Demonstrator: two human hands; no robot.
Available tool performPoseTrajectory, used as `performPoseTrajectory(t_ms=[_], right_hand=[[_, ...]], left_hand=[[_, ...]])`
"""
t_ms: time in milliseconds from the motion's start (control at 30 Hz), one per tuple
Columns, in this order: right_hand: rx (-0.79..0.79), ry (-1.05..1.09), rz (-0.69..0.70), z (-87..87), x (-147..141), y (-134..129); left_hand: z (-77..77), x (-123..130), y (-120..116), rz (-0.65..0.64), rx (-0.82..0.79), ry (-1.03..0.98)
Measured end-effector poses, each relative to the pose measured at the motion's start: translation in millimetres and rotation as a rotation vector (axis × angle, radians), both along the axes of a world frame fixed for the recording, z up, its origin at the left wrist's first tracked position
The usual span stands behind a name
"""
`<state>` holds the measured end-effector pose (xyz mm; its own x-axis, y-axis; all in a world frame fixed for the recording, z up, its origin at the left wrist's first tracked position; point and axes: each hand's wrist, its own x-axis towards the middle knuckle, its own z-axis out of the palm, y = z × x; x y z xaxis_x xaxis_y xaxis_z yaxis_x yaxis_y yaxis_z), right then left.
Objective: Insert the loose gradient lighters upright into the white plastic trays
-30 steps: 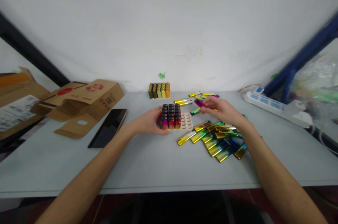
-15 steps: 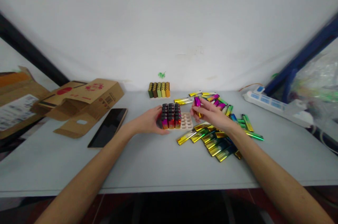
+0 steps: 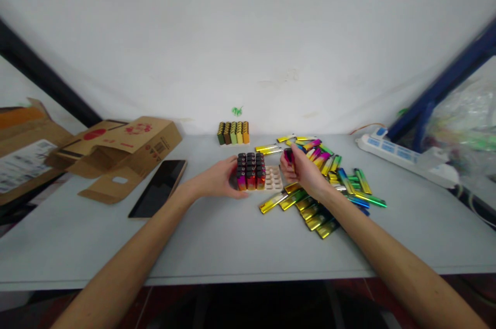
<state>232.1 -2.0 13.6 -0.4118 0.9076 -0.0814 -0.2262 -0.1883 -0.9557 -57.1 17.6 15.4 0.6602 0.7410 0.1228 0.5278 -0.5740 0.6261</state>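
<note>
My left hand [image 3: 221, 180] is curved around the left side of a pale tray [image 3: 274, 178], thumb at the front and fingers behind. Several lighters [image 3: 251, 171], purple to red and orange with black tops, stand upright in rows in the tray's left part. Bare holes show on its right side. Just right of the tray, my right hand [image 3: 304, 170] is closed around a single lighter [image 3: 289, 155], its dark end up and most of its body hidden by the fingers. Loose shiny lighters [image 3: 310, 205] in gold, green, blue and purple lie around and under that forearm.
A second block of lighters [image 3: 233, 134] stands by the wall. On the left are a dark tablet [image 3: 158, 188] and an opened cardboard box [image 3: 132, 143]. A white power strip [image 3: 406, 158] lies at the right, with clear plastic bags [image 3: 465, 112] beyond it.
My right hand has turned the lighter: its purple end was up before, and a dark end is up now. My left hand has stayed by the tray.
</note>
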Motion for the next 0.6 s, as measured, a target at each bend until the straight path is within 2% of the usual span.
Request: performPoseTrajectory(t_ms=[167,333,600], right_hand=[[-0.058,-0.048,-0.06,3.0,-2.6,-5.4],[-0.04,-0.078,-0.122,4.5,-8.0,-10.8],[-0.016,-0.069,-0.101,5.5,-9.4,-12.5]], left_hand=[[-0.6,-0.4,-0.2,-0.003,0.014,-0.001],[-1.2,-0.8,0.7,-0.016,0.021,0.012],[-1.7,-0.7,0.0,-0.008,0.019,-0.003]])
